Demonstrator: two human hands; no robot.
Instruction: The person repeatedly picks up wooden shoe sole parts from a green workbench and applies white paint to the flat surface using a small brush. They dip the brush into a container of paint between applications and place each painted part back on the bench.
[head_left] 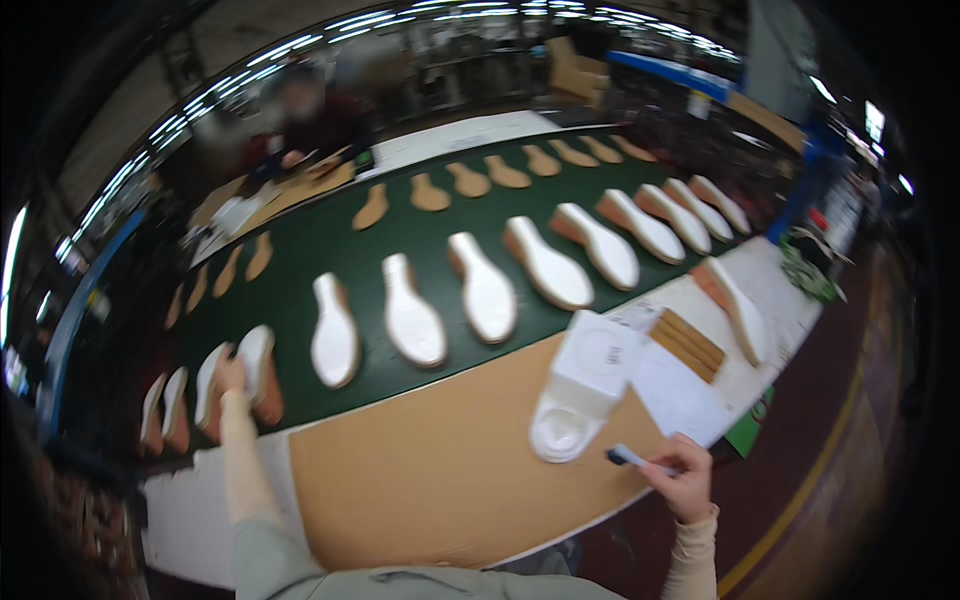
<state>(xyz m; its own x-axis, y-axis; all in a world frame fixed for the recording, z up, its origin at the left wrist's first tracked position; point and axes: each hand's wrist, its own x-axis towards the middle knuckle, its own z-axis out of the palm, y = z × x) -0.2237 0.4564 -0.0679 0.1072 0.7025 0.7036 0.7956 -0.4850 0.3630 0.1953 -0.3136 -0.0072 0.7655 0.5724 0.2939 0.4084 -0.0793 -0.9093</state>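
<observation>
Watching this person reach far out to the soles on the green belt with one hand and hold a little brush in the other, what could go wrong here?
The left hand is stretched far out to a white-topped sole packed close to others; a nudge might knock its neighbours askew. The right hand holds a small brush beside the white sole mould, which could get bumped or smeared.

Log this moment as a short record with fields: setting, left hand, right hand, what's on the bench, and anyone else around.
setting: workbench beside a green conveyor belt carrying rows of shoe soles
left hand: left hand reaches onto the belt, touching a white-topped sole
right hand: right hand holds a small brush
bench: white sole mould on a brown cardboard sheet; white paper beside it
others: a person across the belt, blurred
</observation>
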